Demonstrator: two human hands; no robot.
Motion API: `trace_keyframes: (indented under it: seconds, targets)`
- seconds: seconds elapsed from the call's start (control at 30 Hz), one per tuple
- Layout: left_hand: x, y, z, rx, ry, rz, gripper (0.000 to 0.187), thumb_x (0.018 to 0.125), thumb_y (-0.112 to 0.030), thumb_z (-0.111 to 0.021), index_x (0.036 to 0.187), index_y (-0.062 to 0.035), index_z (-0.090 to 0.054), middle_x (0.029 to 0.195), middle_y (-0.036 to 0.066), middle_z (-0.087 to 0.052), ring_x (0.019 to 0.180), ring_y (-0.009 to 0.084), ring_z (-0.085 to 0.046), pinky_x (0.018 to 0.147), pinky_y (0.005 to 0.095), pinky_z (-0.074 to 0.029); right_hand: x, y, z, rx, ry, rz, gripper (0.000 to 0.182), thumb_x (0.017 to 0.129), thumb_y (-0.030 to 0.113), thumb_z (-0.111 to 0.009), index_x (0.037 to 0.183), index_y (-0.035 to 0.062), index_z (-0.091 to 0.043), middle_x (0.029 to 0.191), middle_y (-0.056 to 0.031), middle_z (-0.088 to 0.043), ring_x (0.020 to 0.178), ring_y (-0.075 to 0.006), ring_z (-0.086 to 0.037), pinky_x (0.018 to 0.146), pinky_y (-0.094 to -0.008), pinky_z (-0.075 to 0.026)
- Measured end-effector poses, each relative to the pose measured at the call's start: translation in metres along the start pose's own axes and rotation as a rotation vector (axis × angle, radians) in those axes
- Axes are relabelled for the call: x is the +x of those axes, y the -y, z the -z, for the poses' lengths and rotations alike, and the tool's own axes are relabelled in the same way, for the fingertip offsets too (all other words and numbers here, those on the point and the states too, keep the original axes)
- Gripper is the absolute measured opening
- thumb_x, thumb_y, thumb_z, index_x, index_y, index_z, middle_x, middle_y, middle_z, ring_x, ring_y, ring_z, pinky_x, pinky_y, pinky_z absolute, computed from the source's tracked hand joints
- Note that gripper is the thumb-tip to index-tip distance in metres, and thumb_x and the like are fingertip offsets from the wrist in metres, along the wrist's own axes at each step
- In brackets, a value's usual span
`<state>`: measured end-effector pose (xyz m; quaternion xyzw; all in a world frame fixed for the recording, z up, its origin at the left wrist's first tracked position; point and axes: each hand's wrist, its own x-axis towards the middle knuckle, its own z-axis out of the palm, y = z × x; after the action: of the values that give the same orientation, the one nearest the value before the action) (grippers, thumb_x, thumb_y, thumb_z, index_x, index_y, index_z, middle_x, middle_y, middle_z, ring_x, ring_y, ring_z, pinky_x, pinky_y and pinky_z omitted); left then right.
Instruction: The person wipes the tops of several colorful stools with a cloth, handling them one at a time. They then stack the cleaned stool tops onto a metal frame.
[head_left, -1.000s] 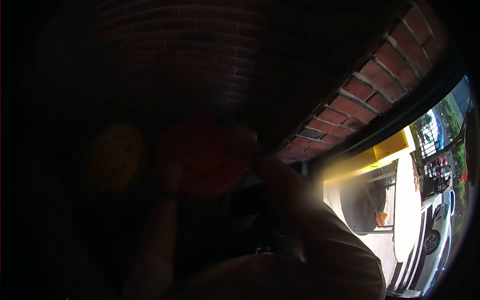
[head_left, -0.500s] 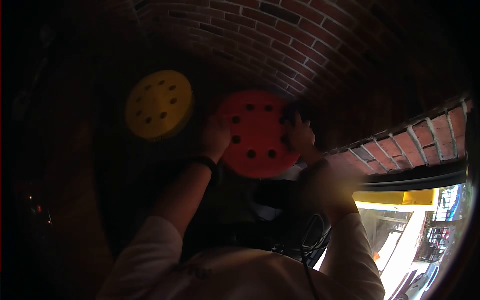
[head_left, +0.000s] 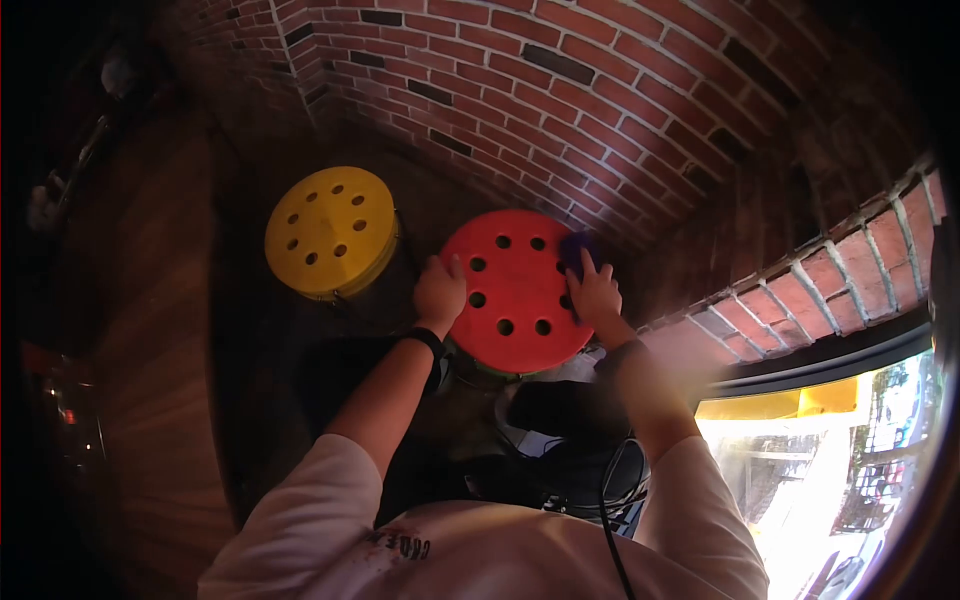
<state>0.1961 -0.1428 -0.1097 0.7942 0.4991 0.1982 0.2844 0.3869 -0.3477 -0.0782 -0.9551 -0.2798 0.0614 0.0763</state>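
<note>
A round red stool top point(head_left: 520, 285) with a ring of dark holes lies in front of me. At its left edge my left hand point(head_left: 440, 293) grips the rim, thumb on top and the other fingers partly hidden. My right hand point(head_left: 596, 292) is at the right edge, its fingers pressing a dark purple-blue cloth point(head_left: 573, 250) against the rim. Most of the cloth is covered by the fingers, and its exact kind is hard to make out. A matching yellow stool point(head_left: 328, 228) stands to the left, with thin metal parts below its rim.
A brick wall point(head_left: 560, 110) runs behind both stools. On the right, a brick ledge point(head_left: 800, 290) borders a bright window point(head_left: 800, 450). A black cable point(head_left: 604, 490) hangs before my body. Wooden flooring point(head_left: 150, 330) stretches along the left.
The picture has brightened. The stools and both hands now appear slightly lower in view. Both hands remain at the red stool's rim, the right with the cloth.
</note>
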Motion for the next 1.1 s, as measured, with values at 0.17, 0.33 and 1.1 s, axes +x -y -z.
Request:
trace_keyframes:
  seconds: [0.17, 0.33, 1.1]
  targets:
    - [-0.002, -0.001, 0.000, -0.017, -0.022, -0.002, 0.045, 0.100, -0.045, -0.050, 0.103, -0.0005, -0.056, 0.098, 0.027, -0.069, 0.089, 0.0483, -0.067, 0.077, 0.0567, -0.054, -0.062, 0.002, 0.000, -0.045, 0.012, -0.038, 0.073, 0.097, 0.055, -0.053, 0.157, 0.0203, -0.030, 0.122, -0.0304, -0.049, 0.100, -0.0489, -0.064, 0.081, -0.0544, -0.058]
    - [0.000, 0.002, -0.002, -0.098, -0.015, -0.017, 0.044, 0.100, -0.044, -0.049, 0.105, -0.0003, -0.056, 0.100, 0.027, -0.069, 0.091, 0.0481, -0.067, 0.079, 0.0562, -0.054, -0.055, -0.005, 0.001, -0.069, 0.031, 0.021, 0.070, 0.098, 0.055, -0.052, 0.156, 0.0202, -0.032, 0.124, -0.0309, -0.049, 0.099, -0.0493, -0.065, 0.079, -0.0538, -0.058]
    - [0.000, 0.001, 0.001, -0.002, 0.011, -0.008, 0.046, 0.103, -0.043, -0.046, 0.111, 0.0014, -0.057, 0.102, 0.030, -0.068, 0.098, 0.0499, -0.064, 0.085, 0.0565, -0.050, -0.026, 0.012, 0.008, -0.019, -0.021, -0.033, 0.067, 0.097, 0.054, -0.053, 0.155, 0.0269, -0.034, 0.137, -0.0255, -0.046, 0.113, -0.0455, -0.059, 0.082, -0.0516, -0.059]
